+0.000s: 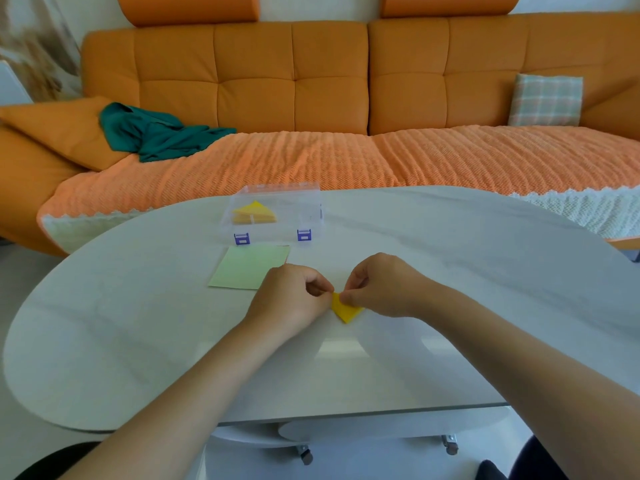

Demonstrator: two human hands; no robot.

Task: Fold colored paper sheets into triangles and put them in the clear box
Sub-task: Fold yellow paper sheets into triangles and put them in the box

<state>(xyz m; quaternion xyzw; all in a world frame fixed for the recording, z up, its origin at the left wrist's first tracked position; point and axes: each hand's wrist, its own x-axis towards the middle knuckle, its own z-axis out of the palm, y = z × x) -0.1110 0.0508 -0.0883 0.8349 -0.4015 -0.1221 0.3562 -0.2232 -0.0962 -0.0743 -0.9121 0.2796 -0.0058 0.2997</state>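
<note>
A small yellow folded paper triangle (346,309) lies on the white table (450,271), held between both hands. My left hand (291,299) pinches its left corner with curled fingers. My right hand (384,285) pinches its upper edge from the right. Behind them lies a stack of flat paper sheets (251,267), light green on top with a red edge showing underneath. Further back stands the clear box (277,212) with purple latches, its lid up, holding yellow folded triangles (254,212) on its left side.
An orange sofa (311,98) runs behind the table, with a green cloth (156,133) at its left and a plaid cushion (545,100) at the right. The table's near edge lies just below my forearms, castors beneath it.
</note>
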